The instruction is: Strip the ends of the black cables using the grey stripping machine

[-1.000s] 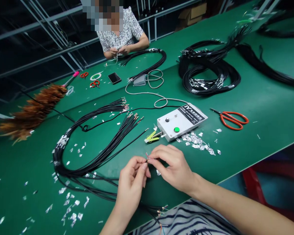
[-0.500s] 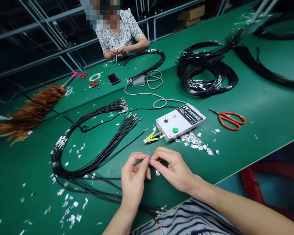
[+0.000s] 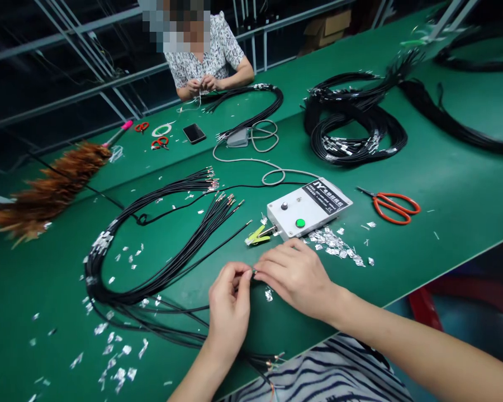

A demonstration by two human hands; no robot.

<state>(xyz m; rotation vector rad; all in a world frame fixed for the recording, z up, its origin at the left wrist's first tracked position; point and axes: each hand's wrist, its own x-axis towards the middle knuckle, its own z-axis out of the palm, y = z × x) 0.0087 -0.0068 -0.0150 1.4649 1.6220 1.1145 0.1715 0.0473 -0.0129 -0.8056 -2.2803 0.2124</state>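
My left hand is closed in a pinch on the end of a black cable, mostly hidden by the fingers. Fingertip to fingertip with it, my right hand pinches the tiny wire tip at that end. Black cables run from a curved bundle on the left toward and under my left hand. Just beyond my hands lies a white control box with a green button and a knob, a yellow-green clip at its near corner. Small foil scraps are heaped beside the box.
Red-handled scissors lie right of the box. Farther back are coiled black cables, a grey pedal-like block with its cord, and a phone. A feather duster lies left. Another person works across the table.
My right hand has turned over, its back now facing up and its fingers lying closer together near the box. My left hand has barely moved, still pinching.
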